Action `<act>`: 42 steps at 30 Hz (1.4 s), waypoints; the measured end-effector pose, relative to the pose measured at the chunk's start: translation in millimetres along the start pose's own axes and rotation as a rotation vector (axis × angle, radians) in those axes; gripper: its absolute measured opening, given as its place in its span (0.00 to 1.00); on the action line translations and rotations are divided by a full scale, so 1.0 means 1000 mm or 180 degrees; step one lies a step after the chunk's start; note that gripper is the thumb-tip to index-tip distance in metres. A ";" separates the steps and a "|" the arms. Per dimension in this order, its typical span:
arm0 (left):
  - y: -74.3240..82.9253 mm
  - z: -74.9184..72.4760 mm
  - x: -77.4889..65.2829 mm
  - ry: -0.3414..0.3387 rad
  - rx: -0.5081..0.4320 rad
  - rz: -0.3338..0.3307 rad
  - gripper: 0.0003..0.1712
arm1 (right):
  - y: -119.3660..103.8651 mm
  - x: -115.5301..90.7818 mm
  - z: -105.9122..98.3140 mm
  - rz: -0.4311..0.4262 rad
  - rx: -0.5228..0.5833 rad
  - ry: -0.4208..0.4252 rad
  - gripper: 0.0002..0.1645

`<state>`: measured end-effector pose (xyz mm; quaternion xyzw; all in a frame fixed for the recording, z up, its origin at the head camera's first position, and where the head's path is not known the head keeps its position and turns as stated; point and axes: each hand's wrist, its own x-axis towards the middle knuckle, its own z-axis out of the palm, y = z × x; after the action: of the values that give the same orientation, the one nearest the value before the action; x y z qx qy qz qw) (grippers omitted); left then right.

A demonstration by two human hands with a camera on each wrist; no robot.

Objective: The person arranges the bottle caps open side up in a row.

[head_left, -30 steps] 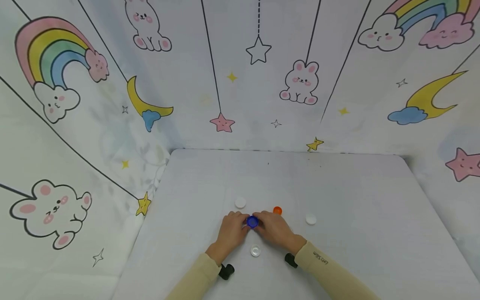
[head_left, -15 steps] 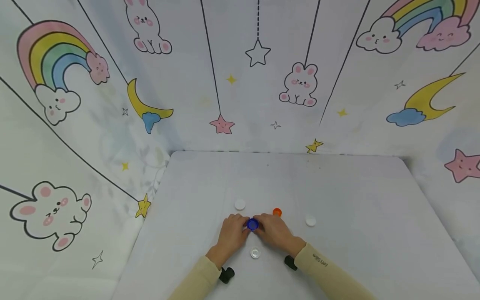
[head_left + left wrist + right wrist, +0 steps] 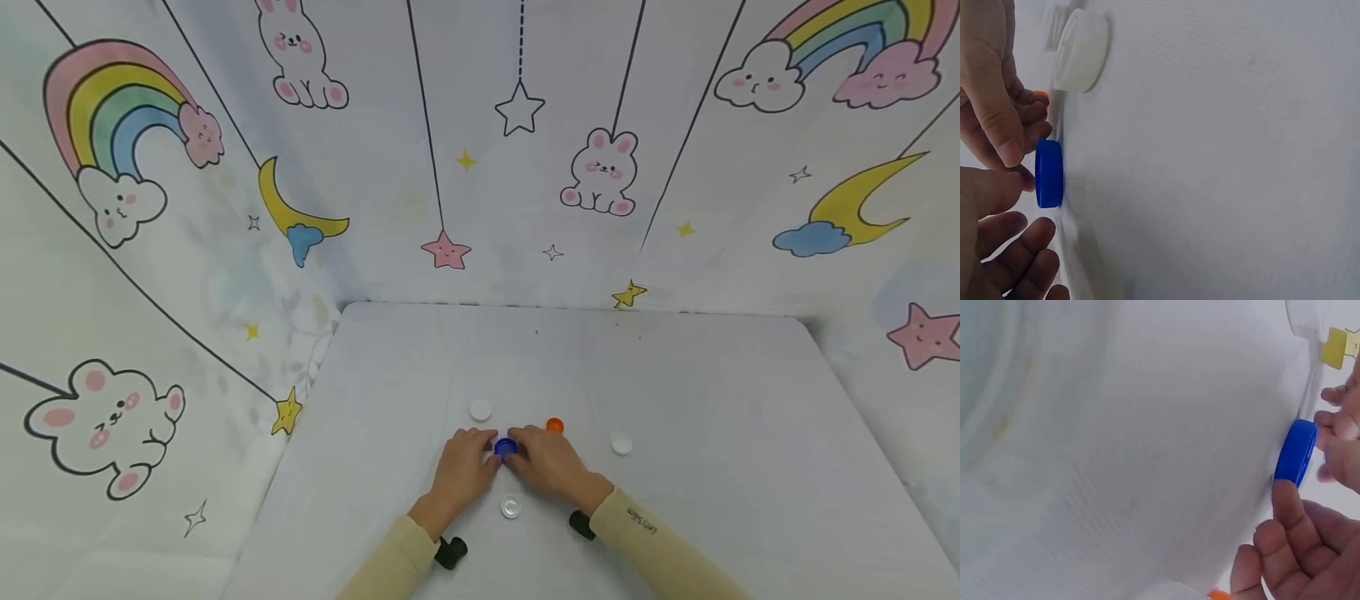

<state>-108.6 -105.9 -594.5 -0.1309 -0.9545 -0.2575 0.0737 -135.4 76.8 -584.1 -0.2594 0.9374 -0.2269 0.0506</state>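
Note:
A blue bottle cap (image 3: 506,448) lies between my two hands on the white table. My left hand (image 3: 465,467) is to its left, thumb and fingers spread; in the left wrist view its fingertips stand a little apart from the blue cap (image 3: 1049,174). My right hand (image 3: 551,458) is on the other side, with its thumb overlapping the cap in the head view. In the right wrist view a right fingertip (image 3: 1288,495) is right at the edge of the blue cap (image 3: 1296,452). An orange cap (image 3: 554,426) sits just beyond the right hand's fingers.
White caps lie around the hands: one behind the left hand (image 3: 481,410), another to the right (image 3: 621,443). Near the forearms sits a small clear cap (image 3: 511,507). Cartoon-printed curtains (image 3: 525,192) hang behind the table (image 3: 712,392).
The blue cap showed as a full round ring between the fingertips; now it looks more tilted and partly covered. The fingers have loosened around it. The other caps stay put.

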 end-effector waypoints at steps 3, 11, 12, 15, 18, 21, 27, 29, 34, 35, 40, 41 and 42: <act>-0.004 -0.004 0.005 0.0149 -0.0081 -0.0017 0.18 | -0.001 0.004 -0.002 0.0052 -0.0005 0.0130 0.22; -0.022 -0.009 0.018 0.0313 -0.0067 -0.0253 0.17 | -0.001 0.019 0.000 -0.0145 -0.0018 0.0416 0.18; -0.024 -0.009 0.020 0.0305 -0.0055 -0.0266 0.17 | -0.001 0.021 0.000 -0.0161 -0.0032 0.0445 0.17; -0.027 -0.012 0.024 0.0186 -0.0011 -0.0371 0.20 | 0.002 0.029 0.004 -0.0209 -0.0059 0.0505 0.16; -0.028 -0.012 0.027 -0.0006 0.0079 -0.0541 0.27 | 0.004 0.036 0.005 -0.0167 -0.0082 0.0439 0.19; -0.029 -0.012 0.029 -0.0167 0.0105 -0.0703 0.33 | 0.003 0.043 0.005 -0.0099 -0.0088 0.0284 0.22; -0.032 -0.011 0.037 -0.0333 0.0047 -0.0838 0.31 | 0.003 0.058 0.007 0.0057 -0.0148 0.0020 0.26; -0.034 -0.010 0.041 -0.0369 0.0053 -0.0875 0.30 | 0.004 0.063 0.009 0.0081 -0.0187 -0.0022 0.27; -0.038 -0.009 0.047 -0.0445 0.0000 -0.0883 0.32 | 0.002 0.070 0.011 0.0186 -0.0100 -0.0122 0.28; -0.038 -0.009 0.047 -0.0456 0.0004 -0.0869 0.32 | 0.001 0.071 0.011 0.0203 -0.0072 -0.0142 0.28; -0.037 -0.009 0.049 -0.0414 0.0035 -0.0791 0.31 | -0.006 0.074 0.010 0.0174 -0.0126 -0.0141 0.29; -0.036 -0.010 0.049 -0.0398 0.0042 -0.0774 0.30 | -0.007 0.074 0.009 0.0154 -0.0148 -0.0118 0.28; -0.036 -0.010 0.049 -0.0384 0.0051 -0.0757 0.29 | -0.008 0.075 0.009 0.0138 -0.0170 -0.0091 0.28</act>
<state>-165.3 -130.3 -592.4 -0.0315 -0.9680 -0.2484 -0.0138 -194.0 29.0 -586.4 -0.2434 0.9477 -0.1969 0.0620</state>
